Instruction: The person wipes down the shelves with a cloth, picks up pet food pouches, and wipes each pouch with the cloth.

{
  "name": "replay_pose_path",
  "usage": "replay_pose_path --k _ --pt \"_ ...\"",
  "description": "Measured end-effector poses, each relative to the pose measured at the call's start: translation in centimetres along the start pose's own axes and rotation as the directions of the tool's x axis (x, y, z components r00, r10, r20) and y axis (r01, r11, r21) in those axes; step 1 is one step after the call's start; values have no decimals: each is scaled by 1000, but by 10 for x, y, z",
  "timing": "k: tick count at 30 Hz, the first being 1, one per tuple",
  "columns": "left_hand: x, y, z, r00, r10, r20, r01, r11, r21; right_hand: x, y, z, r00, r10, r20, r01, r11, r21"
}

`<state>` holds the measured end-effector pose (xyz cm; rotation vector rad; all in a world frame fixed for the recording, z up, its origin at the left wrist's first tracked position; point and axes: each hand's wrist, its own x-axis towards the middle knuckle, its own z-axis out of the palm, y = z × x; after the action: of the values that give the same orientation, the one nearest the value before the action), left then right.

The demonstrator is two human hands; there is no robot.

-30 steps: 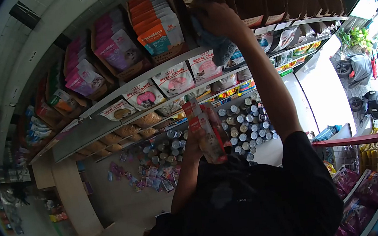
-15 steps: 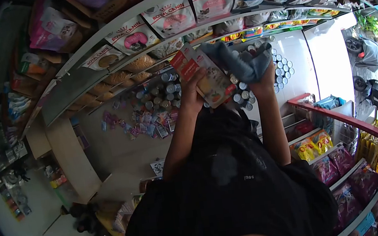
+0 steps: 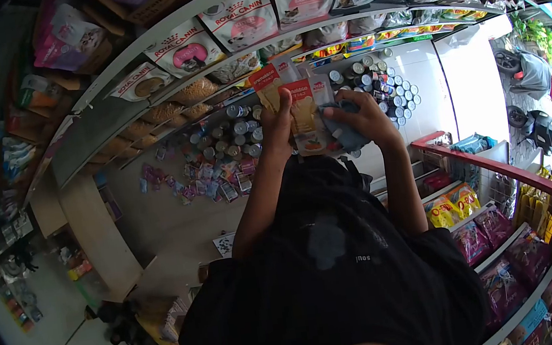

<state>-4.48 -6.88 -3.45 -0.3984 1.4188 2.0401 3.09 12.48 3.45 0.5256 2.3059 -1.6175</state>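
Angled upward, thumb raised, the left hand (image 3: 277, 134) has its grip pinching flat, glossy red-and-cream pouches (image 3: 303, 115), fanned nearly upright. To their right, the bent-fingered right hand (image 3: 369, 120) clasps a crumpled blue-grey cloth (image 3: 347, 137) against the front one's edge.

A pet-food shop: Royal Canin bags (image 3: 240, 24) line long shelves (image 3: 92, 125)

Floor (image 3: 180, 234) with cans (image 3: 241, 128) (packets (image 3: 228, 191) too)
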Motion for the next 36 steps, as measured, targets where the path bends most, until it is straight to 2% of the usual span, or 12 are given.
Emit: replay_pose_path --k 3,8,9,11,13,19,23,24,28,29,33,36 --pt "-5 4 -2 999 45 -2 -45 997 -68 -6 21 9 993 -89 -73 110 919 378" --pt "-17 18 -14 993 -79 84 96 972 -214 -12 25 -9 982 -102 -160 180 768 615" --pt "-19 18 -17 993 -84 85 101 972 -212 -11 28 -16 974 -136 -178 218 769 601" --pt "-20 18 -24 944 -48 326 178 906 -383 -8 28 -32 965 -164 -203 254 769 587" --pt "-19 18 -27 840 42 541 291 807 -514 -9 22 -45 957 -207 -203 284 809 515" --pt "-17 -3 -17 859 144 491 129 868 -480 -11 25 -37 970 -158 -187 229 858 461" --pt "-1 -9 -33 650 106 752 59 980 -189 -17 27 -26 950 -122 -286 253 838 484" --pt "-1 -9 -31 648 103 755 59 981 -185 -17 28 -22 949 -122 -290 255 836 485" --pt "1 -13 -14 637 83 766 289 896 -338 -18 38 -6 912 -51 -408 304 751 586" --pt "0 -10 -10 634 79 769 292 897 -333 -18 38 -1 909 -49 -413 307 749 587" --pt "-7 3 5 646 164 745 492 657 -571 -14 28 20 888 17 -459 353 613 706" --pt "-8 0 -1 656 196 729 404 724 -559 -11 20 31 885 29 -466 363 585 725"
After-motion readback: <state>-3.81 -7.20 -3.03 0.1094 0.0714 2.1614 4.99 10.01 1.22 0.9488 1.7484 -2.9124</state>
